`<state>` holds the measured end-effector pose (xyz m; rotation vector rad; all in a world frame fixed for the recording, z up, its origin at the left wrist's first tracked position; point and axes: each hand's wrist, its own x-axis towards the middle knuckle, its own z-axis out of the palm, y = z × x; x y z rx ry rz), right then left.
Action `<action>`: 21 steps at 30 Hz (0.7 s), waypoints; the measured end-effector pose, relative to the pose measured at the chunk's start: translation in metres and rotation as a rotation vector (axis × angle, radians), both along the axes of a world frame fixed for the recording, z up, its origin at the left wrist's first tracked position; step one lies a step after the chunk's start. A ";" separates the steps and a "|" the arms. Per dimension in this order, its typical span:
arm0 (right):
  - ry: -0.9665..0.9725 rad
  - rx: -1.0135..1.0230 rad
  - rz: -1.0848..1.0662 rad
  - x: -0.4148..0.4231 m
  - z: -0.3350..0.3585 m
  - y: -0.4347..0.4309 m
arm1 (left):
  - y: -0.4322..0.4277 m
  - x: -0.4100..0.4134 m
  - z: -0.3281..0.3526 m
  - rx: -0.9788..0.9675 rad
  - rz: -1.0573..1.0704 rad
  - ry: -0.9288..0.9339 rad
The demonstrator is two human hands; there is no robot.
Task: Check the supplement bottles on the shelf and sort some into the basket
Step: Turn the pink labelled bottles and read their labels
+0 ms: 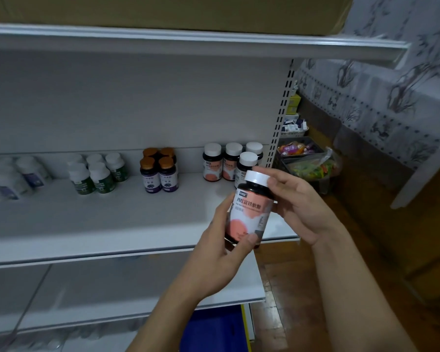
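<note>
I hold a dark supplement bottle (249, 207) with a white cap and pink-and-white label upright in front of the shelf (99, 224). My left hand (221, 247) grips its lower body, thumb across the label's bottom. My right hand (295, 199) holds the cap and upper side with curled fingers. Several matching white-capped bottles (230, 161) stand at the shelf's back right. Purple-labelled bottles with orange caps (160, 171) stand mid-shelf, green-labelled white bottles (97, 174) further left, and blurred white bottles (18, 176) at the far left.
An upper shelf (188, 44) carries a cardboard box. A lower shelf (137, 288) sits below, with a blue bin (214, 331) under it. To the right, trays of colourful packets (305, 158) stand on the floor beside a patterned cloth (391, 97).
</note>
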<state>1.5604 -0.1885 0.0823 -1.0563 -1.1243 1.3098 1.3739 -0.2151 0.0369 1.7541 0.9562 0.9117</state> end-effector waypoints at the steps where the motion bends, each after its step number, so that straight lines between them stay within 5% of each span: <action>1: 0.000 0.005 -0.012 -0.003 0.001 0.000 | -0.002 0.000 0.001 -0.014 -0.004 -0.015; 14: -0.122 0.042 -0.296 -0.019 0.009 0.001 | -0.007 0.010 0.004 0.098 0.208 0.121; 21: -0.152 0.037 -0.254 -0.014 0.005 -0.010 | -0.012 0.013 0.000 0.065 0.228 0.082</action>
